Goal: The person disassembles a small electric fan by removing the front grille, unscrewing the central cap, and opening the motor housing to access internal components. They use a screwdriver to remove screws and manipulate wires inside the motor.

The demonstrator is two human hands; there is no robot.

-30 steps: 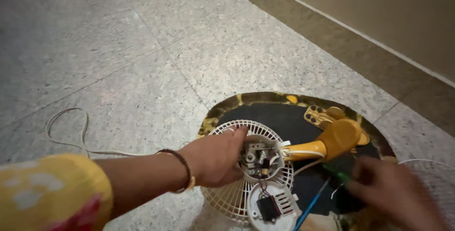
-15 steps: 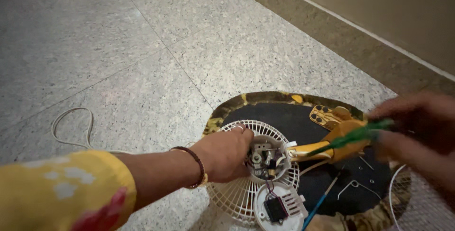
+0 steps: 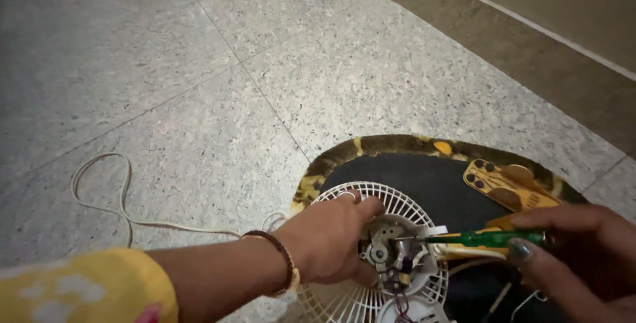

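Grey speckled stone floor fills most of the frame, crossed by thin tile joints; a tan skirting band and wall run diagonally across the upper right corner.

Left to right:

Lower left: yellow sleeve with pale patches, forearm running rightward along the bottom edge. Above it a white cord lies looped on the floor and trails right toward the fan.

Lower centre: beaded wristband on the left wrist. Left hand lies palm down on the white fan grille, fingers curled together against the rim of the round motor housing; a ring shows on one finger. It grips the housing edge rather than closing around any loose item.

Centre right: motor housing is open, with metal parts and dark wires exposed. A second white round cover lies just below it, cut off by the bottom edge.

Fan rests on a dark oval mat with a yellow-patterned border.

Right: green-handled screwdriver lies nearly horizontal, its metal tip reaching into the open housing. Right hand is clamped on the handle, thumb with dark nail polish underneath, fingers over the top. Upper right of that hand, a yellow plastic fan part with small holes lies on the mat.
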